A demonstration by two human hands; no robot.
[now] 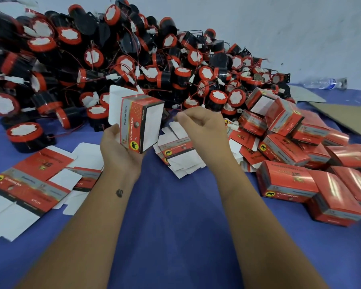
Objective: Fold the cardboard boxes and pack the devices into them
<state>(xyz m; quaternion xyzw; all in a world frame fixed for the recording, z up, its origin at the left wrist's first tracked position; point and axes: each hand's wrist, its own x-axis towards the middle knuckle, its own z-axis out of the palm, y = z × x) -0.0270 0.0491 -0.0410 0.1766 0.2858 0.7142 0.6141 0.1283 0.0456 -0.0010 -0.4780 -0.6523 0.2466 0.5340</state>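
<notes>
My left hand (121, 151) grips a folded red box (143, 124) from below and holds it upright, with its white top flap (118, 101) standing open. Just right of the box, my right hand (202, 130) hovers over the table with its fingers curled and thumb against forefinger; nothing shows plainly between them. A big heap of black and red round devices (113, 59) with thin red wires and white plugs fills the back. Flat unfolded boxes lie at the left (29, 182) and under my hands (177, 155).
A pile of closed red boxes (300, 163) covers the right side of the blue table (175, 226). Brown cardboard sheets (342, 115) and a plastic water bottle (323, 82) lie at the far right, by the pale wall.
</notes>
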